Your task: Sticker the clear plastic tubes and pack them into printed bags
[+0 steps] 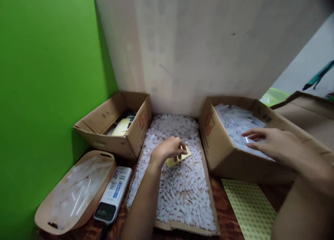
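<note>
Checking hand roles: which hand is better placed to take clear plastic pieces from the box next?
Right, I'd judge: the right hand is at the clear plastic pieces in the box, while the left hand is over the middle tray, by the small yellow paper.

1. Head view: worn on the person's head, looking forward and down from the near side.
2. Range: close, with the cardboard tray central and the pale panel across the far side.

Open gap between cardboard boxes
</note>
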Demonstrator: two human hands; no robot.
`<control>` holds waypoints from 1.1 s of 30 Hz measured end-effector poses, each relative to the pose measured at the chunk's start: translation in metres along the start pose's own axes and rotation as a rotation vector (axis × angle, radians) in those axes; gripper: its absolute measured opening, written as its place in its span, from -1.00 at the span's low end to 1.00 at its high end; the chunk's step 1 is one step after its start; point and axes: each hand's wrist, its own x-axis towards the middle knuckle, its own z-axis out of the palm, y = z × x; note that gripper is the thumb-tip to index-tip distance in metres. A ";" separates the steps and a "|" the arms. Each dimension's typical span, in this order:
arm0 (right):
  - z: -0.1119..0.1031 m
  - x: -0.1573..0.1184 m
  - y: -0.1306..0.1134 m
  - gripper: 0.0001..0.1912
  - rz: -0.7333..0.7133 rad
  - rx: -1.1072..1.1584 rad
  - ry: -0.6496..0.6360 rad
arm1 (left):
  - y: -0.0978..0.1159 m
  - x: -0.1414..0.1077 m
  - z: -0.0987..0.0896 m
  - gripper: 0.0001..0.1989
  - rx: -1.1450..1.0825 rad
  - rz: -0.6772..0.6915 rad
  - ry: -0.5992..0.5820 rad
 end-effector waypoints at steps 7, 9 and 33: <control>-0.039 -0.024 -0.063 -0.85 0.016 0.126 0.355 | 0.009 0.013 0.013 -0.79 0.080 0.030 0.160; -0.042 -0.033 -0.078 -0.86 -0.124 0.224 0.431 | 0.006 0.014 0.018 -0.83 0.082 0.016 0.115; 0.064 -0.031 -0.146 -0.48 -0.139 1.073 0.110 | 0.017 -0.002 -0.021 -0.69 -0.413 0.310 0.314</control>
